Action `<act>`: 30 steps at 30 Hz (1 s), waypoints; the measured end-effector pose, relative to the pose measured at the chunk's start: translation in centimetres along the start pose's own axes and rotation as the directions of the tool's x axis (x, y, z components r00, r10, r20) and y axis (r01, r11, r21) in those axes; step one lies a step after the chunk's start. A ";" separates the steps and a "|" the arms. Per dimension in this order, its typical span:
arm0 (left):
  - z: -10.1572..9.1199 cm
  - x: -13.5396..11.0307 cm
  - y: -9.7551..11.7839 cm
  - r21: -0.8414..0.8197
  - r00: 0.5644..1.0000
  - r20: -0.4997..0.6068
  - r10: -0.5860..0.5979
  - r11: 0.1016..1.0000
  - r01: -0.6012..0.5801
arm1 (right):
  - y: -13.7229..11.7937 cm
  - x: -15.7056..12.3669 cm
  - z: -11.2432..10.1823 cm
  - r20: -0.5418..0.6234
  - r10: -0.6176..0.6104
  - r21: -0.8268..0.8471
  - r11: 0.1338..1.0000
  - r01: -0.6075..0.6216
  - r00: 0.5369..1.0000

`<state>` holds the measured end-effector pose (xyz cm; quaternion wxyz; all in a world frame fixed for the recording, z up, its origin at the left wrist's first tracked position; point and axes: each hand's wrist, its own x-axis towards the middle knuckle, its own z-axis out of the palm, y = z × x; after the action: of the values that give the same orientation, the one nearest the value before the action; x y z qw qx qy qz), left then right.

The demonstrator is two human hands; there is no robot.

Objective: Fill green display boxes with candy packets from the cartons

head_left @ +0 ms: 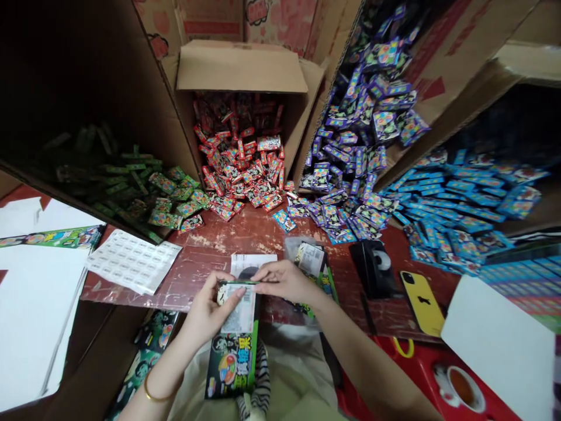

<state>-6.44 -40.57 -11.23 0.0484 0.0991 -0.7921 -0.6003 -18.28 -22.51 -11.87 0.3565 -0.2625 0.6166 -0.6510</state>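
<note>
My left hand (214, 309) is wrapped round a black and green candy box (231, 365), thumb pressed on the white printed label near its top. The box hangs upright above my lap, its colourful front facing me. At its top edge the fingers of my right hand (283, 283) are closed in a pinch on the rim; whether anything else small is between them I cannot make out. Just behind my hands a white paper (254, 260) with a dark round spot lies on the table. Right of it, more black and green packaging (325, 275) rests partly under my right wrist.
Cardboard boxes spill green packets (188, 199), red packets (249, 166), purple packets (346, 155) and blue packets (456, 193) onto the red table (205, 234). A sticker sheet (134, 261) lies left. On the right are a yellow phone (422, 303), black case (372, 269) and tea cup (462, 387).
</note>
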 end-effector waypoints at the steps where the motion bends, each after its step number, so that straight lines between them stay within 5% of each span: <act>1: 0.0 -0.1 -0.2 0.005 1.000 -0.013 0.007 1.000 -0.007 | 0.2 -0.3 0.2 -0.022 0.004 0.028 1.000 -0.003 1.000; 4: 0.5 -0.4 -0.7 -0.099 0.997 -0.079 0.002 0.995 -0.010 | 0.3 -1.2 1.4 -0.171 -0.057 0.057 0.996 0.068 0.984; 8: 1.4 -1.3 -1.2 -0.300 0.979 -0.195 -0.056 0.954 -0.005 | 0.9 -1.9 4.3 -0.460 -0.163 0.074 0.973 0.221 0.873; 12: 1.7 -1.5 -1.7 -0.271 0.972 -0.219 -0.088 0.962 0.026 | 2.4 -1.5 6.8 -0.565 -0.145 0.037 0.979 0.201 0.812; 17: 1.7 -1.2 -1.7 -0.210 0.952 -0.305 0.000 0.975 -0.067 | 2.9 -0.4 7.2 -0.538 -0.222 -0.047 0.971 0.234 0.813; 21: 1.6 -1.5 -1.7 -0.194 0.912 -0.409 -0.031 0.980 -0.054 | 3.2 1.0 7.1 -0.529 -0.045 0.159 0.976 0.151 0.847; 25: 1.1 -1.6 -2.1 -0.198 0.926 -0.368 -0.083 0.980 0.009 | 4.1 2.0 7.5 -0.473 0.083 0.314 0.946 0.080 0.877; 28: 0.5 -1.1 -2.5 -0.230 0.959 -0.279 -0.059 0.973 -0.007 | 4.3 1.8 7.8 -0.442 0.027 0.225 0.971 0.082 0.896; 30: 0.4 -0.7 -2.6 -0.247 0.967 -0.256 -0.007 0.967 -0.059 | 4.3 1.4 8.1 -0.494 -0.065 0.115 0.983 0.140 0.867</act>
<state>-5.61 -40.74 -13.79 0.1700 0.1579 -0.6975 -0.6780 -12.19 -28.58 -15.46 0.1727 -0.0953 0.6219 -0.7579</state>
